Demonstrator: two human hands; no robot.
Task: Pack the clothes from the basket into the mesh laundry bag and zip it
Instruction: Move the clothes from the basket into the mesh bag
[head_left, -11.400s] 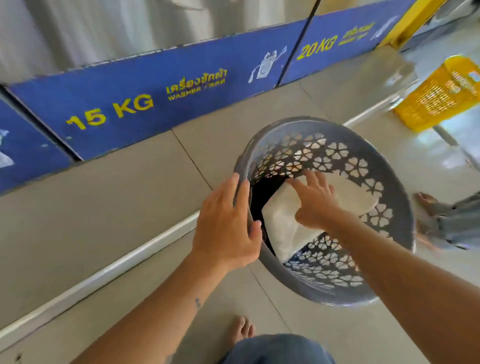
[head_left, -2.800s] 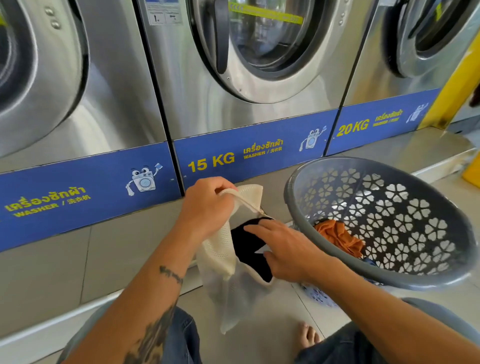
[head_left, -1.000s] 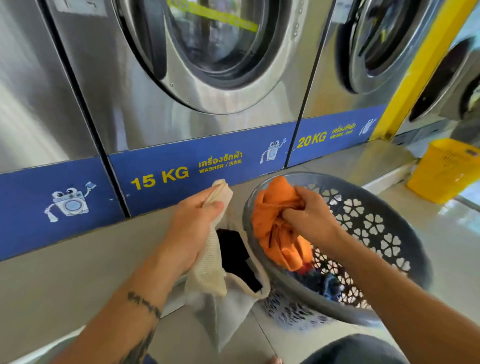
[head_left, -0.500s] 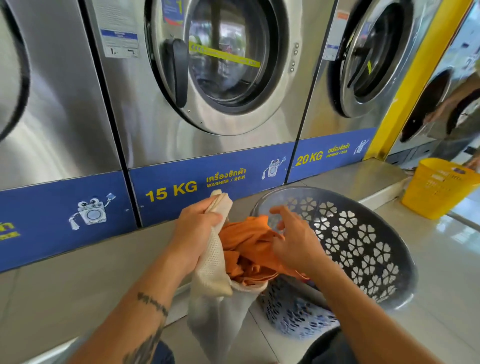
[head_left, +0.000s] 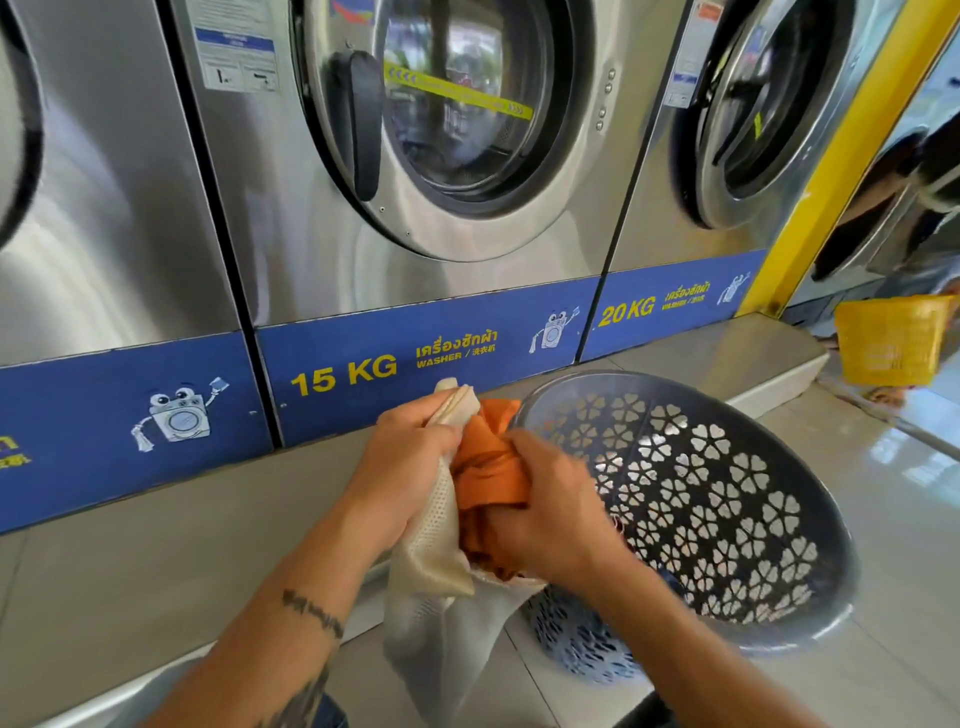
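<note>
A pale, glossy tiled floor (head_left: 857, 499) carries a round grey plastic laundry basket (head_left: 810, 530) with flower-shaped cut-outs, tipped on its side so its opening faces up and left. A raised grey tiled step (head_left: 130, 535) runs along the foot of the steel washing machines (head_left: 291, 208). Further right, a yellow slatted plastic basket (head_left: 888, 340) sits on the floor beside the step's end.

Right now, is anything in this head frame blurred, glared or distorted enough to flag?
Head view: right hand motion-blurred while pushing the orange garment into the mesh bag; left hand sharper; window reflections glare on the washer door and floor tiles; wide-angle lens bows the machine edges.
</note>
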